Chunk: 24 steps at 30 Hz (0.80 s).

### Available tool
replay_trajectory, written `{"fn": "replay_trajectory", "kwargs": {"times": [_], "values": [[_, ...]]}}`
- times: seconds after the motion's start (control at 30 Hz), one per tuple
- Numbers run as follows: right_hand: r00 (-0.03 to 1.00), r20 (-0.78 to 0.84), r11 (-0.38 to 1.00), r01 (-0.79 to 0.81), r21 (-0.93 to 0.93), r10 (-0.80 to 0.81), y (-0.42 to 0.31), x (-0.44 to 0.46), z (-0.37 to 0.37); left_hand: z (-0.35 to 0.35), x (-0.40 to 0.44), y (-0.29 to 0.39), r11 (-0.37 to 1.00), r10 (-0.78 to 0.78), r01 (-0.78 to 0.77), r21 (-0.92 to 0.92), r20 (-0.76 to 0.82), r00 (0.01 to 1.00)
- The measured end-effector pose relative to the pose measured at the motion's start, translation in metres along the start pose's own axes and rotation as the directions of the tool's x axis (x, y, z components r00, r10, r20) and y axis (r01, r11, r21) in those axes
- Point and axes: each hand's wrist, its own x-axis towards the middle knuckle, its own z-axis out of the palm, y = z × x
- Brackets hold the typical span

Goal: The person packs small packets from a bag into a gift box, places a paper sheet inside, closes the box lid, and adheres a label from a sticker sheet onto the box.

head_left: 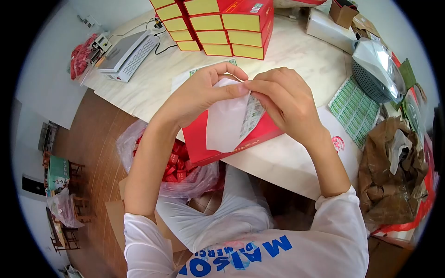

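A sheet of labels [225, 121], its white backing towards me, hangs upright and curved over a red box [197, 139]. Small printed labels show along its right side. My left hand [208, 90] is closed on the sheet's upper part, thumb against the backing. At the top right corner, the fingertips of my right hand [289, 99] are pinched together close to my left thumb. Whether a single label lies between those fingertips is hidden. The red box lies flat at the table's near edge, with gold lettering on its front side.
Stacked red and yellow boxes [232, 28] stand at the back. A laptop-like silver device [130, 55] sits back left. To the right are a green label sheet [354, 111], a grey basket [371, 74] and a brown bag [394, 171]. Below left, a plastic bag [204, 178] holds small red packets.
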Motion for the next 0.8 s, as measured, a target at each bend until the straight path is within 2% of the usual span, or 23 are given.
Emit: {"fn": "replay_trajectory", "kwargs": {"times": [0.1, 0.27, 0.3, 0.37, 0.4, 0.47, 0.53, 0.57, 0.63, 0.67, 0.73, 0.77, 0.8], "values": [[1.0, -0.009, 0.998, 0.025, -0.05, -0.025, -0.002, 0.001, -0.002, 0.0, 0.0, -0.002, 1.0, -0.008, 0.008, -0.018, 0.001, 1.0], [0.996, 0.018, 0.986, 0.087, -0.145, -0.085, -0.004, 0.001, -0.005, -0.006, 0.002, -0.007, 0.997, -0.055, 0.047, -0.059, -0.145, 0.988], [0.997, -0.021, 0.99, 0.07, -0.119, -0.073, -0.006, 0.002, -0.005, -0.009, 0.003, -0.01, 0.998, -0.049, 0.041, -0.057, -0.146, 0.988], [0.995, -0.064, 0.993, 0.067, -0.102, -0.074, -0.009, 0.004, -0.005, -0.021, 0.01, -0.022, 0.998, 0.045, -0.053, -0.016, -0.309, 0.95], [0.994, -0.104, 0.998, 0.031, -0.059, -0.037, -0.011, 0.004, -0.005, -0.032, 0.016, -0.031, 0.998, 0.056, -0.063, -0.013, -0.31, 0.949], [0.989, -0.145, 1.0, 0.004, -0.017, -0.006, -0.012, 0.004, -0.004, -0.063, 0.028, -0.061, 0.998, -0.037, -0.005, -0.07, -0.584, 0.811], [0.981, -0.158, 0.993, -0.101, 0.059, 0.109, -0.01, 0.004, -0.003, -0.1, 0.037, -0.108, 0.958, -0.115, -0.102, -0.268, -0.685, 0.719], [0.981, -0.162, 0.994, -0.098, 0.055, 0.105, -0.009, 0.002, -0.002, -0.121, 0.038, -0.141, 0.959, -0.109, -0.106, -0.264, -0.685, 0.721], [0.972, -0.134, 0.979, -0.181, 0.093, 0.192, -0.007, -0.001, 0.002, -0.153, 0.039, -0.191, 0.805, -0.256, -0.303, -0.51, -0.759, 0.599], [0.972, -0.132, 0.979, -0.182, 0.094, 0.193, -0.007, -0.001, 0.002, -0.149, 0.035, -0.192, 0.805, -0.257, -0.302, -0.511, -0.759, 0.598], [0.956, -0.078, 0.952, -0.271, 0.142, 0.283, -0.009, -0.002, 0.005, -0.139, 0.021, -0.201, 0.858, -0.314, -0.252, -0.447, -0.846, 0.432], [0.958, -0.059, 0.95, -0.269, 0.156, 0.281, -0.008, -0.003, 0.007, -0.14, 0.019, -0.212, 0.853, -0.33, -0.254, -0.456, -0.848, 0.416], [0.948, -0.065, 0.945, -0.3, 0.133, 0.311, -0.007, -0.005, 0.009, -0.143, 0.019, -0.225, 0.92, -0.29, -0.125, -0.371, -0.86, 0.42]]}}
